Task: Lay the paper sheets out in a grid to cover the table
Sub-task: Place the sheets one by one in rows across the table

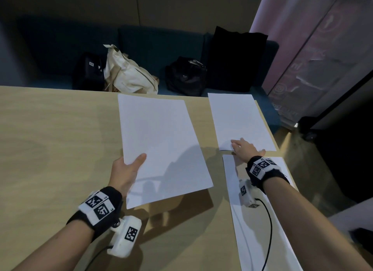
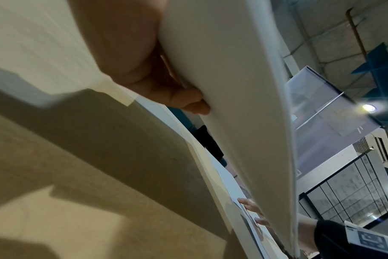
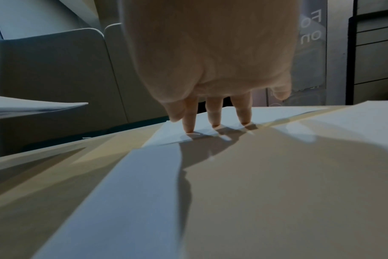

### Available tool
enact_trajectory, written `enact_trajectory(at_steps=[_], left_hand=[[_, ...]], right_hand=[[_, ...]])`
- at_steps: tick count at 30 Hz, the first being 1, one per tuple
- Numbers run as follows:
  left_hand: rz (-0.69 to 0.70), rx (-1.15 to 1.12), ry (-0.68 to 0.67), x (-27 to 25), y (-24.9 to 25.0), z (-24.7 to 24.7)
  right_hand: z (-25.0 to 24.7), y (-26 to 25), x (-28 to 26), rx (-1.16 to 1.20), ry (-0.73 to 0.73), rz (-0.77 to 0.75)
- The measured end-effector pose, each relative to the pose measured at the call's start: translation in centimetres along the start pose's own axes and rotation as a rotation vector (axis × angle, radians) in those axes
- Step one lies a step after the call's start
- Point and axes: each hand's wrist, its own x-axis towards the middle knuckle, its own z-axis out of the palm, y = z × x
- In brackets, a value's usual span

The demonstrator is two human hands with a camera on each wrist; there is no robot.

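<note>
My left hand holds a stack of white paper sheets above the wooden table, thumb on top, fingers underneath the stack. A single sheet lies flat at the table's far right corner. My right hand presses straight fingertips onto that sheet's near left corner. Another sheet lies on the table below it, along the right edge, under my right forearm.
Behind the table stands a dark blue sofa with a cream tote bag and black bags on it. The table's right edge drops to the floor. The left half of the table shows bare wood.
</note>
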Motion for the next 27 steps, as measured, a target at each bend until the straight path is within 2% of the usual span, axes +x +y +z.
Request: enact_trajectory(at_steps=[27], left_hand=[[-0.006,-0.001,-0.038,-0.31,-0.11,0.65]], right_hand=[[-0.35,0.53,-0.94,-0.002,0.024,0.011]])
